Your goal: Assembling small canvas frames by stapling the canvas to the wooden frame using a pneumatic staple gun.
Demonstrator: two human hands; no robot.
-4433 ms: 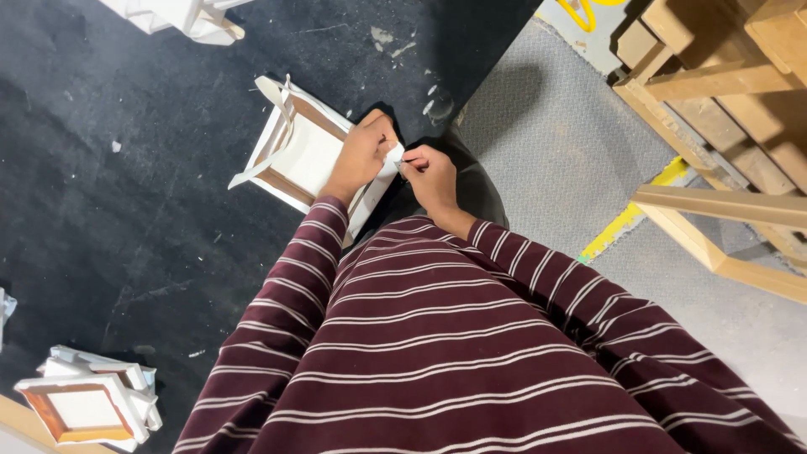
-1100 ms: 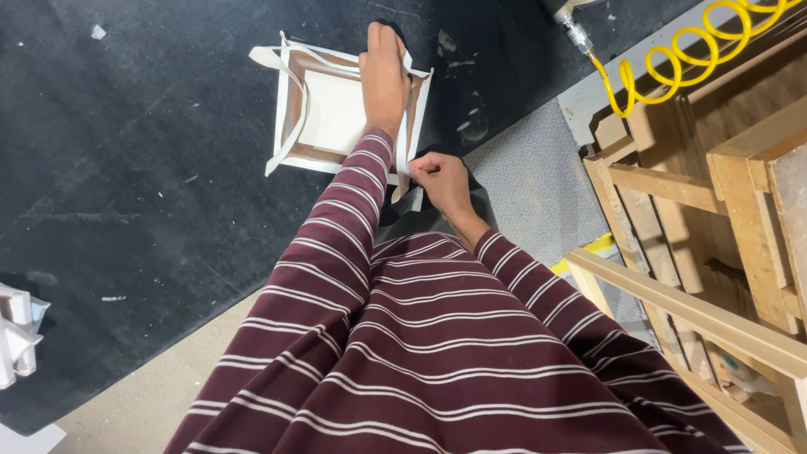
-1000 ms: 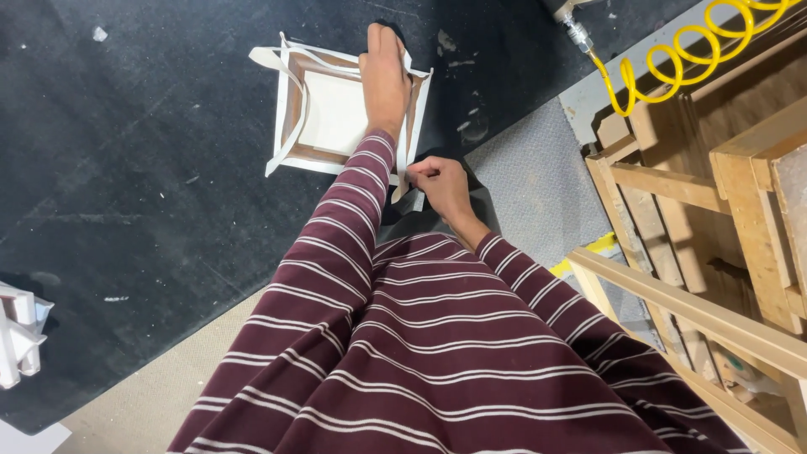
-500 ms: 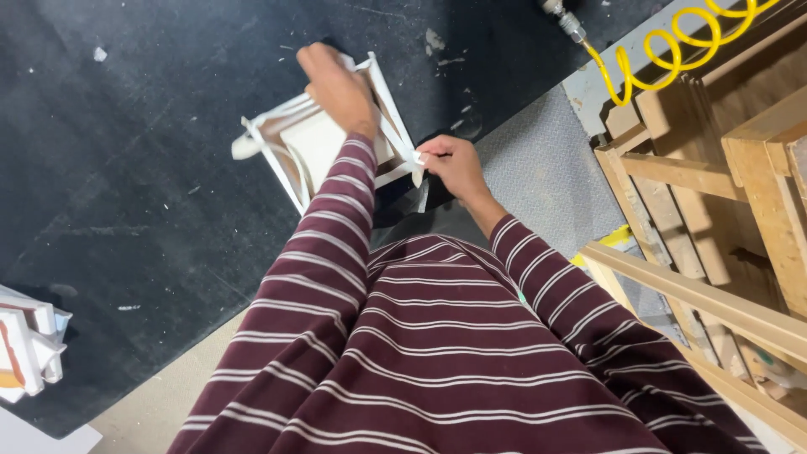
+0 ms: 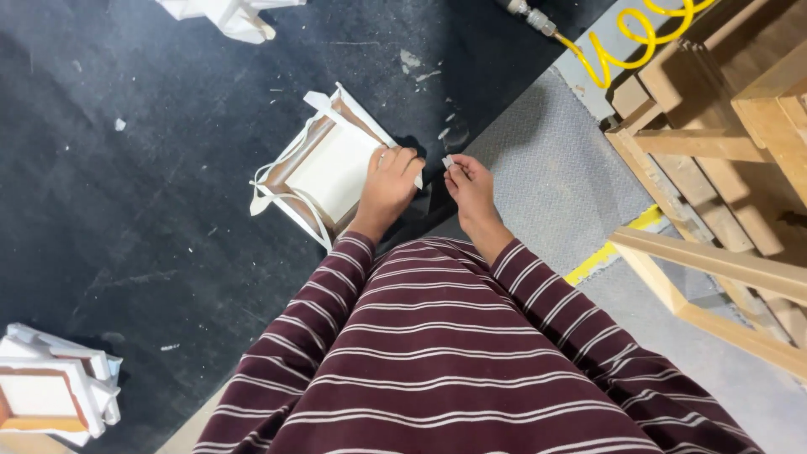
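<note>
A small square wooden frame with white canvas (image 5: 324, 168) lies face down on the black mat (image 5: 143, 193), loose white fabric flaps hanging off its edges. My left hand (image 5: 388, 187) presses flat on the frame's near right corner. My right hand (image 5: 471, 181) hovers just to the right of the frame, its fingertips pinching a small white scrap (image 5: 448, 161). Both sleeves are maroon with thin white stripes.
A pile of similar canvas frames (image 5: 55, 391) sits at the lower left, and more white material (image 5: 227, 13) lies at the top. A grey mat (image 5: 546, 176) lies to the right, beside wooden frames (image 5: 714, 160) and a coiled yellow air hose (image 5: 630, 38).
The frame has been turned and drawn closer. My left hand slid from its far edge to its near right corner. My right hand lifted off to the right, pinching a scrap.
</note>
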